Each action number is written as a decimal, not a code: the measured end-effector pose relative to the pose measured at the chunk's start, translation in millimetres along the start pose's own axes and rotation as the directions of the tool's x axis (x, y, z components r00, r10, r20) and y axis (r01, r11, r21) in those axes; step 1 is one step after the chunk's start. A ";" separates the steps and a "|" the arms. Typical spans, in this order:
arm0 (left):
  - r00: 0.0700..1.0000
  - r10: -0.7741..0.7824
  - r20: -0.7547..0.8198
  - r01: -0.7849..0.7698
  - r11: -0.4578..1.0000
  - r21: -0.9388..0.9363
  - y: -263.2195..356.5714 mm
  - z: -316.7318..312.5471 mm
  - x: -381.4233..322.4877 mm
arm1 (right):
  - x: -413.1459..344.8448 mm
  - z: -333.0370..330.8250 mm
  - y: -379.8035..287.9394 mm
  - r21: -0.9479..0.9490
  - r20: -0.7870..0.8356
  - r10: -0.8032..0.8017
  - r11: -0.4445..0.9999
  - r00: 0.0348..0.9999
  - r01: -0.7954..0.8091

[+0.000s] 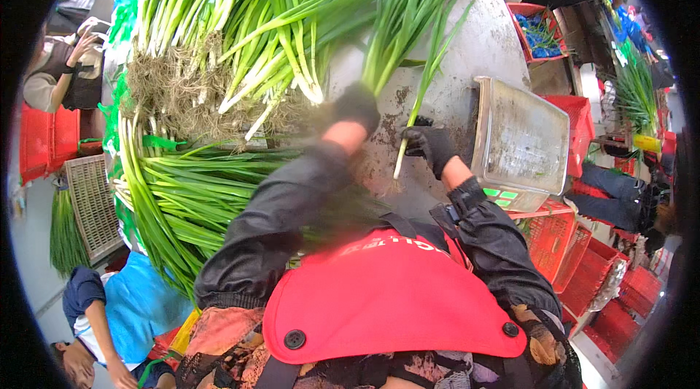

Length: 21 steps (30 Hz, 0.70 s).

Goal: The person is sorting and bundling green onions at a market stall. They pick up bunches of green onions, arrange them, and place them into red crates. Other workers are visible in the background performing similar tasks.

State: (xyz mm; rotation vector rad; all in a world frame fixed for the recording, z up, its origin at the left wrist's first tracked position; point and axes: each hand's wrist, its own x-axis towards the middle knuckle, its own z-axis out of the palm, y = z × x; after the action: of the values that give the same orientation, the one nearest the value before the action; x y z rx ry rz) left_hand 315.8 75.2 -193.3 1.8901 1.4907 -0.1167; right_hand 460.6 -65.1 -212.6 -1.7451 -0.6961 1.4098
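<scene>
In the head view, my left hand [358, 107], in a dark glove and blurred, grips the lower ends of a bunch of green onions [402, 17], whose leaves fan away from me. My right hand [432, 148], also dark-gloved, holds one green onion [418, 102] between thumb and fingers. Its white root end points toward me, below the hand. Left of my hands lies a large heap of green onions [262, 33] with matted, soil-brown roots [180, 80]. Nearer me, more green onions [202, 186] lie sideways, partly covered by my left sleeve.
A clear plastic bin [522, 137] stands right of my right hand on the stained metal table [495, 33]. Red crates [552, 247] are stacked along the right. A person in a blue apron [147, 301] is at lower left, and another person [54, 72] at upper left.
</scene>
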 end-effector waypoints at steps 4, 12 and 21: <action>0.995 0.094 0.026 -0.091 0.992 -0.092 -13.1 -49.9 15.3 | -22.2 -19.1 0.4 0.525 0.266 -0.190 0.851 0.945 0.023; 0.933 0.206 0.296 -0.080 0.919 -0.385 -5.8 -86.6 -13.1 | -22.8 -11.0 -9.6 0.737 0.355 -0.131 0.648 0.926 -0.191; 0.935 0.132 0.329 0.114 0.766 -0.632 42.9 -43.3 -76.2 | -23.8 -11.4 -19.7 0.141 0.460 -0.588 0.788 0.665 0.599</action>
State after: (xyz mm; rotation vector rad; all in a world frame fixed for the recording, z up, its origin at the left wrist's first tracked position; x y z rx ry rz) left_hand 313.4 34.8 -104.4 1.2281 1.0770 0.0574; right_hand 467.1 -75.9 -182.1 -0.9940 -1.4159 1.3469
